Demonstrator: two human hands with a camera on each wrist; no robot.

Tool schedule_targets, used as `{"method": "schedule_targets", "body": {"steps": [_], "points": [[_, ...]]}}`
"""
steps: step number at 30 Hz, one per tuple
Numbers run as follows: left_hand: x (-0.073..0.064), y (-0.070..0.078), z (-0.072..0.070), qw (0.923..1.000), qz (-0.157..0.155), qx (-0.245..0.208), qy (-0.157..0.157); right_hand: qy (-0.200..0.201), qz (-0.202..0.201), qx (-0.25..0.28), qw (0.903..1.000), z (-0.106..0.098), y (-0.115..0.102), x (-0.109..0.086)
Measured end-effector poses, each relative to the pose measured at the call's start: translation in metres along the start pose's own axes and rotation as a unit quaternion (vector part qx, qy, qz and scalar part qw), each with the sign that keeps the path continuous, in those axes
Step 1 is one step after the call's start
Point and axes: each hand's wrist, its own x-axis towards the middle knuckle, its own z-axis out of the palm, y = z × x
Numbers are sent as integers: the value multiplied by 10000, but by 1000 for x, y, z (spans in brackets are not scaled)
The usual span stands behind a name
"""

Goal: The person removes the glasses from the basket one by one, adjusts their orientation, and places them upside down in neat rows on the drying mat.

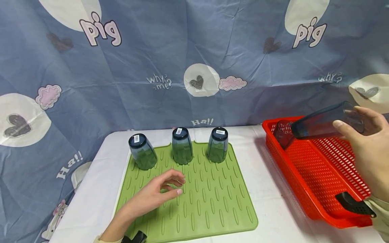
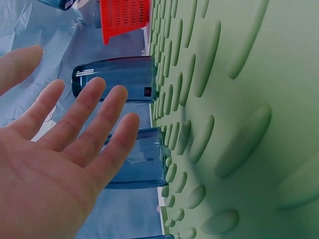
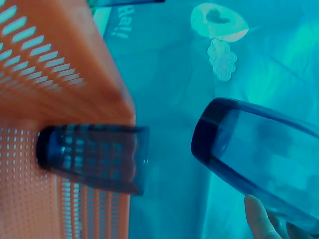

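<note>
The held glass (image 1: 322, 121) is above the far end of the red basket (image 1: 290, 172), tilted, with its thick base directed left and its mouth toward the right hand (image 1: 372, 141). The right hand pinches it near the mouth end, thumb opposed to fingers. A second glass (image 1: 283, 135) stands mouth up in the basket's far left corner; the right wrist view shows a gap between the two. The step in hand appears to be carrying one glass at the basket; the direction of travel cannot be determined from these views. The next move calls for a firm pinch and for keeping the base clear of the second glass and the basket rim. Left of the basket, three inverted glasses (image 1: 182, 146) form a row along the far edge of the green mat (image 1: 212, 202). The left hand (image 1: 159, 194) hovers over the mat, fingers loosely bent, holding nothing.
</note>
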Motion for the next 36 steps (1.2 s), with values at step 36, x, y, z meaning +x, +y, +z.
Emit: {"method": "schedule_targets", "body": {"steps": [36], "points": [[1,0,3,9965,58,-368,746,126,-33,3001,9538,68,-11,-61]]}}
